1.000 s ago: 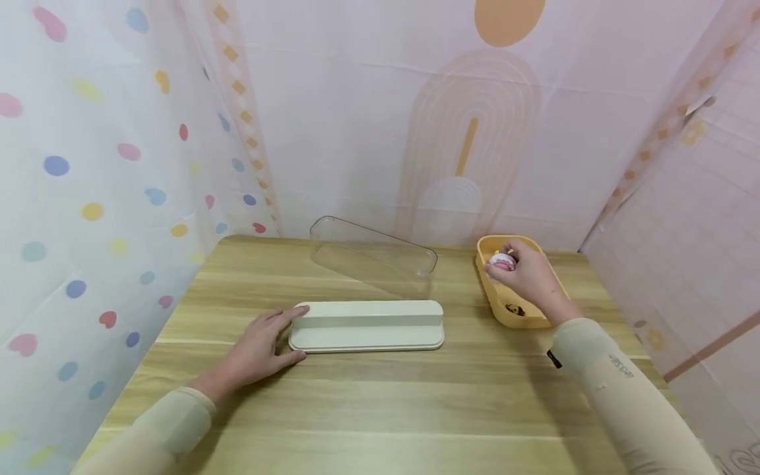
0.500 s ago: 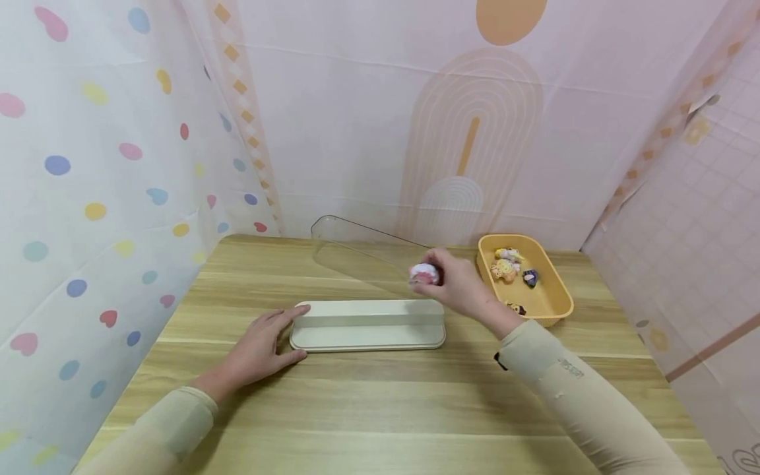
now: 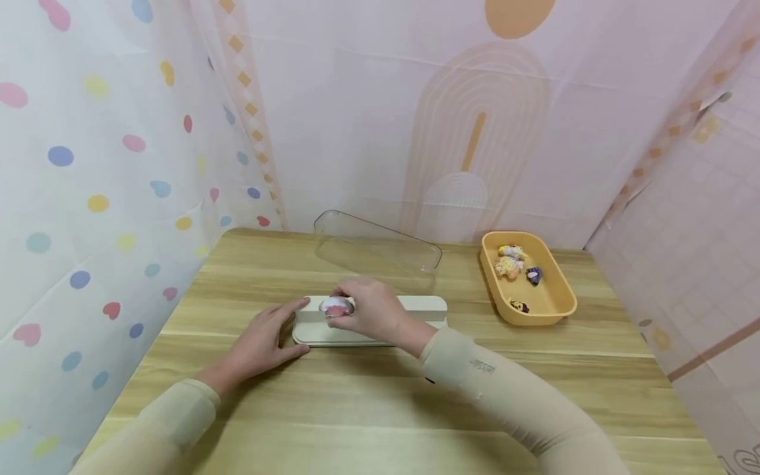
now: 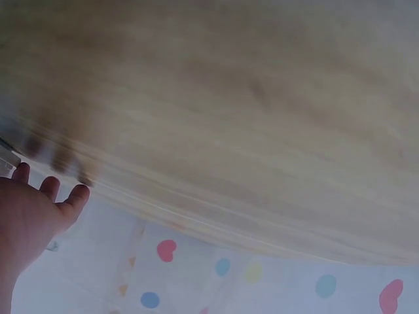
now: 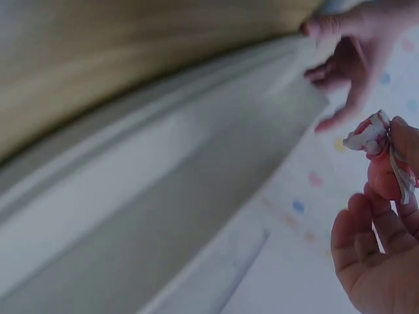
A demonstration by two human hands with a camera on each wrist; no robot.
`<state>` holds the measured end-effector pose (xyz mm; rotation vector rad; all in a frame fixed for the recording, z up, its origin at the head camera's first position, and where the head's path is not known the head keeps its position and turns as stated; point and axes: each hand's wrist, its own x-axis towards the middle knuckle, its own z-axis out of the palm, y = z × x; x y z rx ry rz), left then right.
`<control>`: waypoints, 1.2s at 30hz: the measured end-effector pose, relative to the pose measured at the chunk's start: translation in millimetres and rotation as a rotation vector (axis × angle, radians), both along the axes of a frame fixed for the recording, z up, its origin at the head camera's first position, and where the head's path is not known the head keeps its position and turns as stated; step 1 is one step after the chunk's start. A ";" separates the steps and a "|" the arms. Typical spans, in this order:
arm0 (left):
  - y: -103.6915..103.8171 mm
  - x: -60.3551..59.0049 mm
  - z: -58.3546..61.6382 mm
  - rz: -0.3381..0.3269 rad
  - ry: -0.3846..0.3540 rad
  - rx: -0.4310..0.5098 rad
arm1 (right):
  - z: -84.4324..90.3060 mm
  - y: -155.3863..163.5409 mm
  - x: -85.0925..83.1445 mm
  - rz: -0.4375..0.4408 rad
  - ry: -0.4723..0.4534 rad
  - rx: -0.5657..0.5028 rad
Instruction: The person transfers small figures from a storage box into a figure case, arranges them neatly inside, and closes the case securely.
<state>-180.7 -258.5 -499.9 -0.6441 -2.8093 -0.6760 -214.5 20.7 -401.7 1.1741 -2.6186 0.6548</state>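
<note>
Pink-and-white figurine [image 3: 336, 307] pinched in right hand [image 3: 371, 311], now carried from yellow tray [image 3: 558, 310] to over white stand's [image 3: 424, 305] left end, left hand [image 3: 261, 340] flat, steadying it.

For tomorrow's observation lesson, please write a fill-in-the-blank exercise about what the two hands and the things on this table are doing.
1. The right hand pinches a small pink and white ____ over the white stand.
2. The left hand rests against the ____ end of the white stand.
3. The other small figures lie in the ____ tray.
4. Behind the white stand lies a ____ plastic cover.

Missing words: figure; left; yellow; clear
</note>
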 end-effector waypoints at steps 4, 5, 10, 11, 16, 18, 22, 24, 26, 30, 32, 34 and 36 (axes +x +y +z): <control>0.0 1.0 0.4 0.001 0.009 0.009 | -13.7 -20.0 4.3 0.015 0.064 0.081; 0.1 1.1 0.6 -0.002 0.013 0.013 | -17.3 -23.6 5.1 0.019 0.085 0.105; 2.0 -1.4 5.6 -0.022 0.028 0.029 | -33.1 -33.2 5.4 0.019 0.186 0.195; 2.2 -1.6 6.3 -0.024 0.027 0.029 | -35.7 -34.2 5.0 0.018 0.203 0.201; 2.0 -0.3 6.8 -0.019 0.011 0.022 | -47.5 -38.7 1.0 0.017 0.242 0.195; 1.7 0.6 6.7 -0.014 0.007 0.020 | -50.4 -40.8 0.0 0.015 0.248 0.190; 1.1 1.4 6.2 -0.005 -0.003 0.016 | -53.3 -44.3 -0.2 0.010 0.280 0.196; 1.0 1.0 5.4 -0.006 -0.003 0.016 | -54.7 -45.6 -0.5 0.006 0.314 0.206; 0.8 0.6 4.4 -0.005 -0.002 0.015 | -56.0 -46.8 -1.0 -0.005 0.347 0.218; 0.9 0.8 3.8 -0.007 0.002 0.014 | -58.4 -48.8 -2.1 -0.024 0.370 0.237; 1.1 1.4 4.5 -0.008 0.001 0.015 | -59.1 -49.4 -2.3 -0.028 0.351 0.247; 1.3 1.9 5.4 -0.007 -0.002 0.014 | -59.9 -49.8 -2.1 -0.033 0.330 0.259; 1.7 2.3 6.4 -0.004 -0.004 0.013 | -60.3 -50.2 -2.0 -0.039 0.313 0.272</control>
